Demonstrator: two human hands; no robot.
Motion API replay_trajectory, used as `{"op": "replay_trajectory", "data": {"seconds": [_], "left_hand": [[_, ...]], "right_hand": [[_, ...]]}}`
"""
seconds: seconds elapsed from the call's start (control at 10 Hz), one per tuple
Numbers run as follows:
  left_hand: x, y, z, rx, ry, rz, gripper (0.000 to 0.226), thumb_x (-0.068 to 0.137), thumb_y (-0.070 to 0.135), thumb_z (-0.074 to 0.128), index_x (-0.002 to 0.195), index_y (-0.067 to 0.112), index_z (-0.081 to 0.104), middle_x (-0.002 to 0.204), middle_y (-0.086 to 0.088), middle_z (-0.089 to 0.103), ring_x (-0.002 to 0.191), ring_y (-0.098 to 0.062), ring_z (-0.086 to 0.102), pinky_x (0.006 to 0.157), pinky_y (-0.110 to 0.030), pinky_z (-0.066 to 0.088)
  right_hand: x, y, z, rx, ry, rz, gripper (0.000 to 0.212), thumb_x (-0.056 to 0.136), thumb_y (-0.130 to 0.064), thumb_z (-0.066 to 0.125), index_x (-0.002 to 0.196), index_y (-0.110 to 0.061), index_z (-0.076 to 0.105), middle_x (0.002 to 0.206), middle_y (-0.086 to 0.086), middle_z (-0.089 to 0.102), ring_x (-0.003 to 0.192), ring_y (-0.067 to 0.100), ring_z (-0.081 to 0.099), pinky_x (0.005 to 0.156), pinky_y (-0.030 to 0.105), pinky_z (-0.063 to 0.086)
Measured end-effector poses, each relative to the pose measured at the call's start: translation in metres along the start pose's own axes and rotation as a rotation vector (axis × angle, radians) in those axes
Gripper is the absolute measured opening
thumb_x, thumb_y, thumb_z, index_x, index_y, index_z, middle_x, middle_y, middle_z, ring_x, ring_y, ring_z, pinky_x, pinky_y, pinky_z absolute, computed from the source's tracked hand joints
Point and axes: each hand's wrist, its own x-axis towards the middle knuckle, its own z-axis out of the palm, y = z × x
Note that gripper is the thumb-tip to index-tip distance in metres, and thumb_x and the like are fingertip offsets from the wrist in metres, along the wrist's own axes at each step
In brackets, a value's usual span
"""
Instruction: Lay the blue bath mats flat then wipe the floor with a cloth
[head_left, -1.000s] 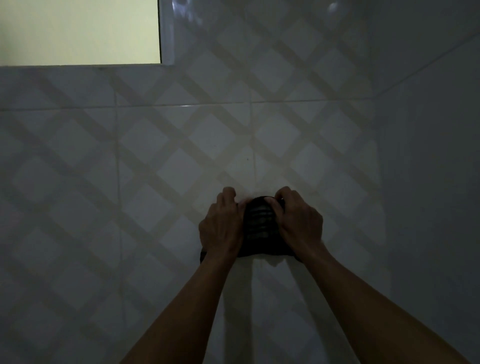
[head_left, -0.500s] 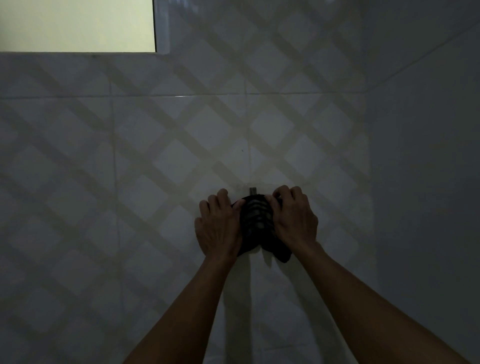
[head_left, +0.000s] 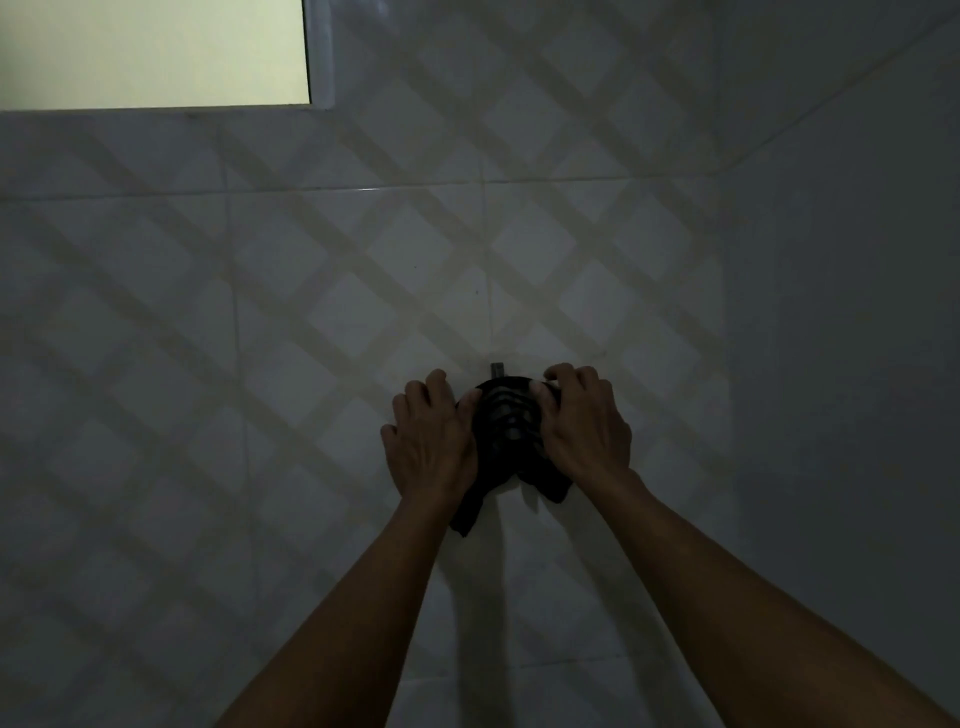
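**Cloth at the wall hook**

Since the room is dim, the largest thing to read is the tiled wall (head_left: 363, 291), crossed by diagonal bands, with a pale window (head_left: 150, 52) at upper left and a plain side wall (head_left: 857, 312) at right; against the tiles, low and right of centre, hangs the dark cloth (head_left: 506, 431), bunched under a small hook (head_left: 497, 369); no mats or floor are in view. The left hand (head_left: 431, 441) lies over the cloth's left edge, fingers curled loosely; the right hand (head_left: 584, 423) pinches the upper right edge with its fingertips; each grip looks closed on cloth, though how firmly I cannot tell. To do this well, I judge the top fold should be lifted up and clear of the hook before drawing away, both hands moving evenly, lest it snag. The cloth's long axis runs vertical, its top at the hook, two loose tails pointing down.
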Motion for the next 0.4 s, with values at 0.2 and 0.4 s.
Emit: {"op": "replay_trajectory", "data": {"seconds": [0.2, 0.4], "left_hand": [[-0.008, -0.003, -0.007, -0.058, -0.059, 0.004, 0.056, 0.102, 0.057, 0.022, 0.145, 0.023, 0.034, 0.135, -0.005, 0.047, 0.121, -0.029, 0.044, 0.093, -0.047, 0.038], [-0.026, -0.011, -0.026, -0.084, -0.113, -0.016, 0.059, 0.102, 0.058, 0.021, 0.151, 0.025, 0.027, 0.147, -0.007, 0.04, 0.128, -0.03, 0.042, 0.099, -0.05, 0.037]], "right_hand": [[-0.008, 0.001, -0.006, 0.039, -0.067, 0.002, 0.04, 0.102, -0.047, 0.032, 0.135, -0.028, 0.048, 0.137, -0.002, 0.047, 0.124, 0.023, 0.041, 0.085, 0.04, 0.041], [-0.028, -0.002, -0.021, 0.069, -0.129, 0.031, 0.049, 0.103, -0.047, 0.031, 0.147, -0.028, 0.037, 0.156, 0.0, 0.031, 0.14, 0.023, 0.028, 0.107, 0.047, 0.038]]}}
